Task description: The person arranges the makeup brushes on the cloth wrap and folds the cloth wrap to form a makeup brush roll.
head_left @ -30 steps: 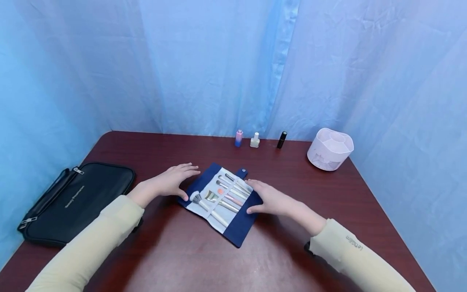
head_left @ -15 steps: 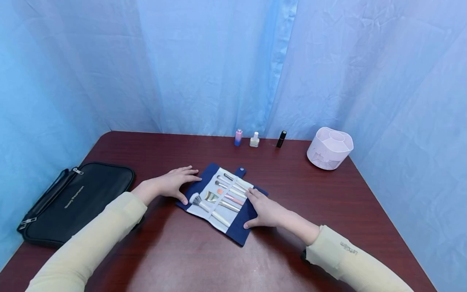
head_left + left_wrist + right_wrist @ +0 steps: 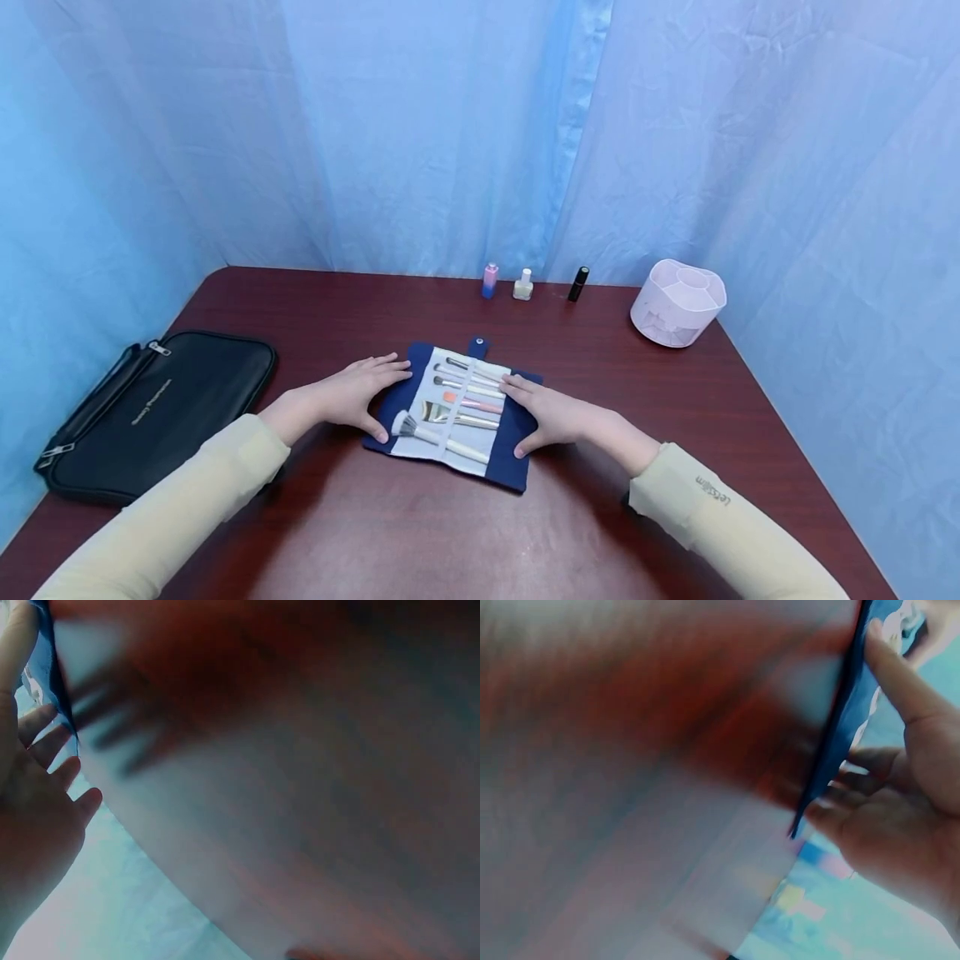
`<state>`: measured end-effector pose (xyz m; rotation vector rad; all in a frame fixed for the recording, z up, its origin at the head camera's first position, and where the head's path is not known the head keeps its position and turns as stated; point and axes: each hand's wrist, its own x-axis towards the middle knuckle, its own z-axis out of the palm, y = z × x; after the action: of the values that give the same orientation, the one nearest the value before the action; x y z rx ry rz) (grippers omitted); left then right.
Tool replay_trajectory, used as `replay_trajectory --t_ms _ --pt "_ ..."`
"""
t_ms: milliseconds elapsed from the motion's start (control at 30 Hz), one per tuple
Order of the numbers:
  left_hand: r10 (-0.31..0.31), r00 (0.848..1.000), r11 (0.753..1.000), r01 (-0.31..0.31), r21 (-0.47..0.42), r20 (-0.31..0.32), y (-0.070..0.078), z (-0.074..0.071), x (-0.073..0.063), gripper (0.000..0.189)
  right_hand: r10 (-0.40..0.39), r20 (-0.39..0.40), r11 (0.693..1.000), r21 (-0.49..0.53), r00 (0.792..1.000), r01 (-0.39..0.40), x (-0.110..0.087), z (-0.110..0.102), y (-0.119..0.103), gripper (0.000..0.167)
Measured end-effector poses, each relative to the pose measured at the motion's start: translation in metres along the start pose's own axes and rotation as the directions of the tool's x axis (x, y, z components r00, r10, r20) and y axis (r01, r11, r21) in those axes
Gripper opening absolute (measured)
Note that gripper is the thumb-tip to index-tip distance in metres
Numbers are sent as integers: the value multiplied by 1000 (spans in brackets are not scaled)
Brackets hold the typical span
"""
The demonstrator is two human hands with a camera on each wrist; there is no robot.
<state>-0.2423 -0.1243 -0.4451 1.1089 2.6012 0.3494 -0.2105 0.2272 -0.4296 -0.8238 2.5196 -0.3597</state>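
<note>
A navy brush roll (image 3: 507, 454) lies spread on the table in the head view, its pale lining facing up. Several makeup brushes (image 3: 465, 450) sit side by side under a strap across the lining. My left hand (image 3: 347, 393) rests on the roll's left flap, fingers spread and thumb near the lower corner. On the right flap lies my right hand (image 3: 558, 414), its fingertips touching the lining's edge and thumb lower down. Both wrist views show the navy edge, with the left fingers (image 3: 49, 742) and right fingers (image 3: 892, 671) extended along it.
A black zipped case (image 3: 172, 408) lies at the table's left. Along the back edge stand a pink-blue bottle (image 3: 490, 281), a nail polish bottle (image 3: 522, 286) and a black tube (image 3: 578, 284). A pale compartment organizer (image 3: 678, 304) stands back right. Blue curtains (image 3: 435, 142) enclose the table.
The brush roll has turned counterclockwise and shifted slightly left, so its brushes lie closer to level. The right hand first slid along the right flap, then moved with the roll; the left hand stayed nearly in place.
</note>
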Motion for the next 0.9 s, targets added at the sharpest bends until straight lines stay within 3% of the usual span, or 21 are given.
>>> replay_trajectory --t_ms 300,633,767,900 --pt "-100 994 994 102 37 -55 23 10 -11 101 -85 68 995 59 994 81 11 -11 21 99" --pt "-181 979 979 188 76 -93 46 15 -17 103 -173 80 985 8 982 173 25 -17 43 100" --pt "-182 979 979 189 72 -94 46 14 -18 101 -177 57 984 28 983 176 23 -20 40 95" --pt "-174 980 984 176 11 -96 49 11 -23 92 -192 -11 979 62 981 193 12 -20 29 84"
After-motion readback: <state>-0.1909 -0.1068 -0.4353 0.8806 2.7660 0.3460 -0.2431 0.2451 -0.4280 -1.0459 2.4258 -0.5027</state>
